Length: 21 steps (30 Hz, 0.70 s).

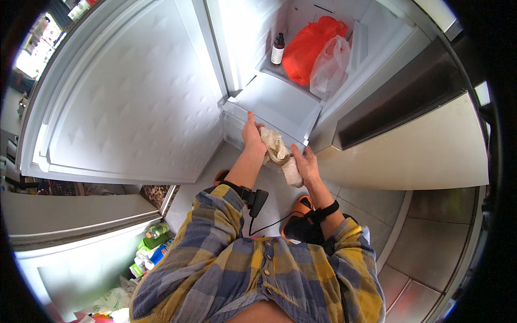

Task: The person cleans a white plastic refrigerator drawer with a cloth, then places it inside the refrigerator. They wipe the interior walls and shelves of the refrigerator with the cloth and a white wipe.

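My left hand [253, 136] and my right hand [307, 163] are at the front of a pulled-out clear refrigerator drawer [278, 103]. Between them they hold a crumpled cream-coloured bundle [274, 145], thin cloth or plastic. Its paler, lumpy end [292, 173] hangs down against my right palm. My left thumb points up over the drawer's front rim, and my right thumb lies close to that rim. Most fingers of both hands are hidden by the bundle, so their exact hold on it does not show.
The refrigerator door [129, 101] stands wide to the left. Inside are a dark pump bottle [277, 49], a red plastic bag [309, 48] and a translucent bag [331, 66]. A cream panel [408, 149] with a dark recess bounds the right. Bottles [155, 246] lie lower left.
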Each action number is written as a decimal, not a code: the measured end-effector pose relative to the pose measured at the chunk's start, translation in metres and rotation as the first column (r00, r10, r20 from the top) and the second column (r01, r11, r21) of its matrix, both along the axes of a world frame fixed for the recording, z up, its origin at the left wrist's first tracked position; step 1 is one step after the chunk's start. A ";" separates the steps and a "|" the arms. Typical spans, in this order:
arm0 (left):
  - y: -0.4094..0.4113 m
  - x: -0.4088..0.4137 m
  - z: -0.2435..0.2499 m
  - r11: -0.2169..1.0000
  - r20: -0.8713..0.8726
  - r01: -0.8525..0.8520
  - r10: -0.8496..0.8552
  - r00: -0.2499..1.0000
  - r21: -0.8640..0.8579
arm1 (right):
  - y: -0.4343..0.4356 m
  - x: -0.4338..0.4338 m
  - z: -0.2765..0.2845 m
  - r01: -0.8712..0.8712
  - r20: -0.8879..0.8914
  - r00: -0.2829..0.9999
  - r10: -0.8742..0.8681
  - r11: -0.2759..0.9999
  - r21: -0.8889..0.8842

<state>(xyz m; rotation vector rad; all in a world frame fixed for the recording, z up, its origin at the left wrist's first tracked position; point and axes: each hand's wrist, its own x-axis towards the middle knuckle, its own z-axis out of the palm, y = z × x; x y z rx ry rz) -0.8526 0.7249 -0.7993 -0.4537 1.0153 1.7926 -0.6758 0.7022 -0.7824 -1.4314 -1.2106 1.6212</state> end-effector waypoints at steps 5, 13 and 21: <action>0.000 0.007 0.007 0.998 0.042 -0.070 0.070 0.997 0.002 | 0.004 0.006 0.011 0.022 -0.020 1.000 -0.022 1.000 -0.005; 0.001 0.015 0.002 0.989 0.066 -0.057 0.049 0.997 0.134 | 0.014 0.015 0.000 0.050 -0.149 0.988 -0.048 0.999 0.009; -0.002 0.014 -0.004 0.972 0.033 0.014 -0.022 0.999 0.236 | 0.017 0.015 -0.011 0.039 -0.216 0.976 -0.037 0.999 0.003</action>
